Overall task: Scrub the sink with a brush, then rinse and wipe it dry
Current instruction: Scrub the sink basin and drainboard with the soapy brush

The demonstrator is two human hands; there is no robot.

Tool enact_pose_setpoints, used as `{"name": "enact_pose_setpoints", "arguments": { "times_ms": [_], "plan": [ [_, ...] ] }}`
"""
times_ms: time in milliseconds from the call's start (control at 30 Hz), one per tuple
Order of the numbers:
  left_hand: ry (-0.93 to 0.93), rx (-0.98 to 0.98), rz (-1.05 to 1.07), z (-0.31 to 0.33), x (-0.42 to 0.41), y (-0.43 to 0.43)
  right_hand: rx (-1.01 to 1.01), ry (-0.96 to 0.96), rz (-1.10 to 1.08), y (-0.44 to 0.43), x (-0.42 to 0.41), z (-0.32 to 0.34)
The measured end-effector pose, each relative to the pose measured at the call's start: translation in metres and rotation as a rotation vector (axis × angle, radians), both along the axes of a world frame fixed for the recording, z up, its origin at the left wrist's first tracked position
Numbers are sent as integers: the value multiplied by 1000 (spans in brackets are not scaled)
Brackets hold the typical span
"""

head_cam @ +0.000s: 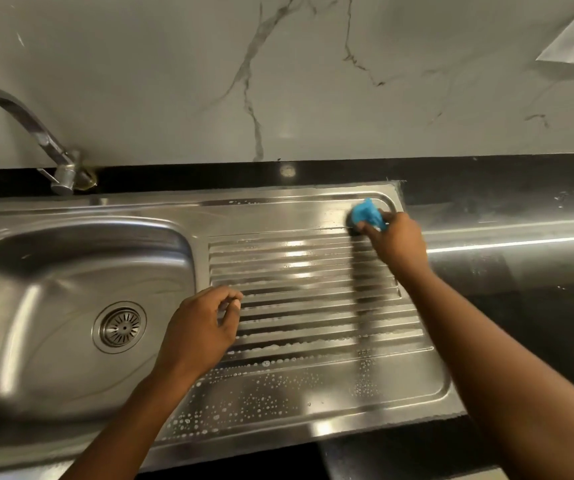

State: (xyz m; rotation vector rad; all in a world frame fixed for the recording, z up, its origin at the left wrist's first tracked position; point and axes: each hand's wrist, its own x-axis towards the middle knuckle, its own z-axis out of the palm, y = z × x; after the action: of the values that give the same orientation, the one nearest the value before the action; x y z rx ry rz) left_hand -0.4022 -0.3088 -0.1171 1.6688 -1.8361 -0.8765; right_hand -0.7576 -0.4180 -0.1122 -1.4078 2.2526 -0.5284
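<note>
A stainless steel sink [81, 244] has its bowl on the left with a round drain [119, 327], and a ribbed draining board [306, 289] on the right, spotted with soap bubbles. My right hand [394, 240] grips a blue brush [365, 214] and presses it on the far right corner of the draining board. My left hand [199, 327] hovers over the near left part of the ribs, fingers loosely curled, holding nothing.
A curved metal tap [36, 133] stands at the back left over the bowl. A black countertop [521, 237] runs to the right of the sink and along the back, under a marble-patterned wall [278, 81].
</note>
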Motion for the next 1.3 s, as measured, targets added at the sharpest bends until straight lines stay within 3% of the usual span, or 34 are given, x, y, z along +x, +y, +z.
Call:
{"name": "enact_pose_setpoints", "arguments": {
  "times_ms": [167, 333, 500, 733, 933, 1100, 1300],
  "plan": [
    [5, 5, 23, -1, -2, 3, 4, -9, -127, -34, -24, 4],
    [1, -4, 22, -4, -2, 2, -12, -139, 4, -31, 26, -3],
    [1, -5, -9, -11, -8, -3, -9, -36, 125, -3, 30, -11],
    [1, -8, -8, -13, -5, 1, -1, 20, -93, -19, -39, 1],
    [-5, -8, 11, -6, 1, 5, -6, -96, -12, -38, 19, 1],
    [-14, -11, 7, -4, 2, 3, 3, -32, 182, -4, 66, -7],
    [-11, -11, 11, -5, 12, 3, 28, 79, 65, 2, -2, 1]
  ]
}}
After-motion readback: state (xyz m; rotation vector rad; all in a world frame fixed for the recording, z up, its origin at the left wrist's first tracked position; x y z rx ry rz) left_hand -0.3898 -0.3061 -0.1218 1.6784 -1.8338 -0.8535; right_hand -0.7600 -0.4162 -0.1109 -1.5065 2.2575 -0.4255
